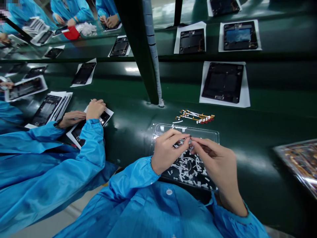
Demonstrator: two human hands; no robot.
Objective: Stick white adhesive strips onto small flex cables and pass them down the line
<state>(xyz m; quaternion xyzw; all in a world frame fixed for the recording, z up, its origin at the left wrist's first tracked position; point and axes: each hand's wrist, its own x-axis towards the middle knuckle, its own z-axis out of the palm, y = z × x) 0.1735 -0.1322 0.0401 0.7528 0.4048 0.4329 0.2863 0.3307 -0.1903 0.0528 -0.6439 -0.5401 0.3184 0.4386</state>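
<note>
Both hands meet over a clear plastic tray (215, 135) in front of me. My left hand (170, 147) is pinched, thumb against forefinger, on a tiny piece too small to name. From the other side my right hand (215, 158) pinches at the same spot, its fingertips touching or nearly touching the left ones. Many small white strips (187, 168) lie scattered in the tray beneath. Just beyond its far edge rests a small pile of orange flex cables (195, 115) with white and red parts.
Tablet-like panels on white sheets, such as one panel (223, 82), lie along the green bench. A dark post (141, 49) rises ahead. At right sits a tray of copper-coloured parts (302, 158). On my left a co-worker's hands (95, 109) handle another panel; more people work opposite.
</note>
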